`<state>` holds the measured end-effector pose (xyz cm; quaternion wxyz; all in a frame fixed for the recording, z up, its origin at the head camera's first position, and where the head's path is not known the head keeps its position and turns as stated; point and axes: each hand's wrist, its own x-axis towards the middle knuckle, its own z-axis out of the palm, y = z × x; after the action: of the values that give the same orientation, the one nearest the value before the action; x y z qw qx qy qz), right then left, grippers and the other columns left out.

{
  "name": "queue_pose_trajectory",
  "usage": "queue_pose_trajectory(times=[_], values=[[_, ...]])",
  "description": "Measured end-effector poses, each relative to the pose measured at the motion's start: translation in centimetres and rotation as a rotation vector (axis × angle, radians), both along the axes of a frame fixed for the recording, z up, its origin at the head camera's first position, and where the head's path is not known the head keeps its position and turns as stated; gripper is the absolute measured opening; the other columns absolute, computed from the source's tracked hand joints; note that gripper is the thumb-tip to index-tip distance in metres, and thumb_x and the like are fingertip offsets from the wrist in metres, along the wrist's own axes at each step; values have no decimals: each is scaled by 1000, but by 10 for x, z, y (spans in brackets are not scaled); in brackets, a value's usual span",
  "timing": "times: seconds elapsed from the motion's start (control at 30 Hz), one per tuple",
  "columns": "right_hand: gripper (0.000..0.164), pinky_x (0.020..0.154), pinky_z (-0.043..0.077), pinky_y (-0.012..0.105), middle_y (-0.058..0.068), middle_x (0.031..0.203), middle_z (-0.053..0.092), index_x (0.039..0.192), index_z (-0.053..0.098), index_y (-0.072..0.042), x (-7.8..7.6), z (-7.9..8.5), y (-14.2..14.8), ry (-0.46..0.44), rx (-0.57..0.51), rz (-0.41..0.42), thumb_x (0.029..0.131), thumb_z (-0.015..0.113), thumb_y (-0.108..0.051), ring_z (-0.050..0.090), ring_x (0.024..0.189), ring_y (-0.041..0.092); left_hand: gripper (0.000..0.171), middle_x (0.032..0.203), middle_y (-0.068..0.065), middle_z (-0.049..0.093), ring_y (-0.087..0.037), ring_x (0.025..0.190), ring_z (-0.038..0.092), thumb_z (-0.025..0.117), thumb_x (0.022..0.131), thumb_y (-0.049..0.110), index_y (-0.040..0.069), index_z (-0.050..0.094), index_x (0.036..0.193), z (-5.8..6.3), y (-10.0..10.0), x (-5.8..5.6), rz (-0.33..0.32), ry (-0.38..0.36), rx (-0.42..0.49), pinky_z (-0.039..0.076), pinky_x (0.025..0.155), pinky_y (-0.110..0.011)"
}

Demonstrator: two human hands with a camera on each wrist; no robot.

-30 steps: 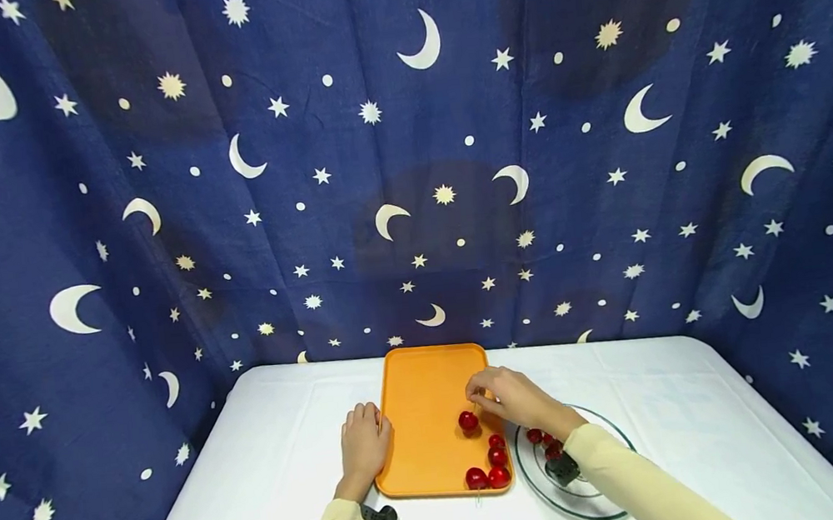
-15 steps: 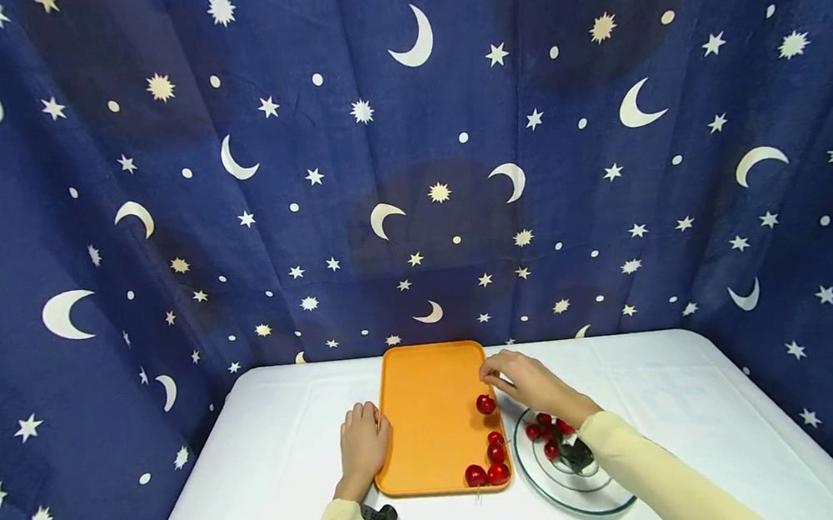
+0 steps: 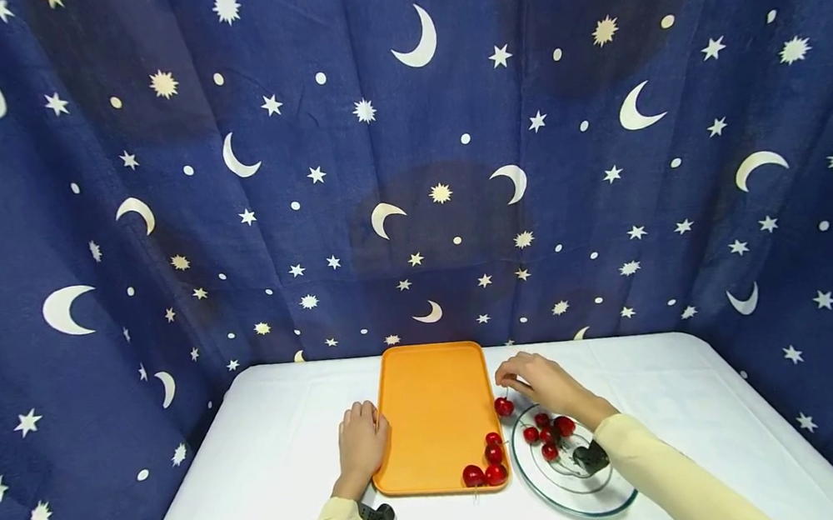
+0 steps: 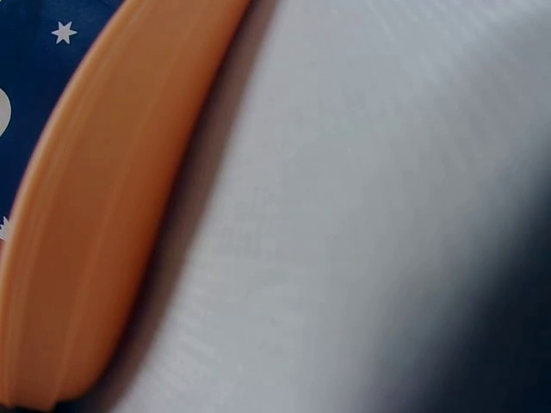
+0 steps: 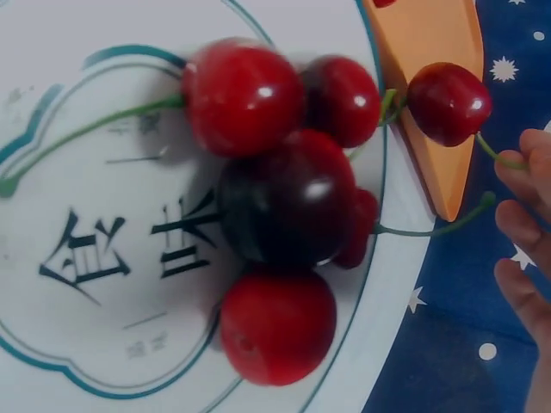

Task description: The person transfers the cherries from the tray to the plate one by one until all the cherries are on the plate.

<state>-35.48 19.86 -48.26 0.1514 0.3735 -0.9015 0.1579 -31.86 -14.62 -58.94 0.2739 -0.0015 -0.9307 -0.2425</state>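
Observation:
In the head view my right hand [image 3: 541,382] pinches a dark red cherry [image 3: 503,406] by its stem. The cherry hangs just off the right edge of an orange tray [image 3: 431,409], near a plate [image 3: 579,508] with a teal rim. From the right wrist, the held cherry [image 5: 449,103] shows its green stem running to the fingertips [image 5: 512,176]. Several more cherries [image 5: 284,198] lie bunched on the plate. On the tray's near right corner sit several cherries [image 3: 494,453]. My left hand [image 3: 361,443] grips the tray's left rim; its fingers are outside the left wrist view.
A white cloth [image 3: 257,476] covers the table, and a dark blue curtain [image 3: 303,179] with moons and stars hangs behind it. Each wrist carries a black camera [image 3: 376,517]. The tray's raised side [image 4: 112,198] shows close up from the left wrist.
My right hand has moved rightward with the hanging cherry, from over the tray to just beyond its right edge, close to the plate. The left hand has stayed at the tray's rim.

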Motion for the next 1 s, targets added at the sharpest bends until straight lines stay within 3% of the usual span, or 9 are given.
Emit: queue_pose_trajectory(times=[0.2, 0.5, 0.77, 1.0], values=[[5, 82, 56, 34, -10, 91, 72, 98, 73, -20, 0, -7, 1, -12, 17, 21, 95, 70, -18, 62, 85, 8, 18, 77, 1, 37, -20, 72, 37, 61, 90, 20, 13, 48, 79, 0, -1, 0, -1, 32, 5, 29, 67, -33], [8, 80, 55, 30, -9, 90, 70, 98, 73, -20, 2, -15, 1, -55, 35, 22, 93, 73, -14, 61, 85, 6, 18, 80, -1, 43, -18, 74, 39, 58, 95, 23, 16, 49, 82, -5, -4, -5, -4, -65, -1, 29, 69, -32], [11, 83, 54, 32, -10, 91, 71, 98, 74, -20, 0, -18, 0, -99, 63, 19, 93, 71, -11, 59, 85, 6, 18, 78, -3, 41, -21, 73, 39, 61, 92, 17, 11, 49, 80, 8, 1, 3, -8, -39, 29, 29, 67, -35], [10, 84, 56, 33, -8, 91, 71, 97, 74, -19, 0, -15, 2, -80, 31, 15, 95, 69, -11, 61, 86, 8, 19, 79, -4, 42, -20, 74, 39, 62, 93, 15, 11, 49, 80, 16, 2, 6, 3, -109, 27, 28, 68, -33]])
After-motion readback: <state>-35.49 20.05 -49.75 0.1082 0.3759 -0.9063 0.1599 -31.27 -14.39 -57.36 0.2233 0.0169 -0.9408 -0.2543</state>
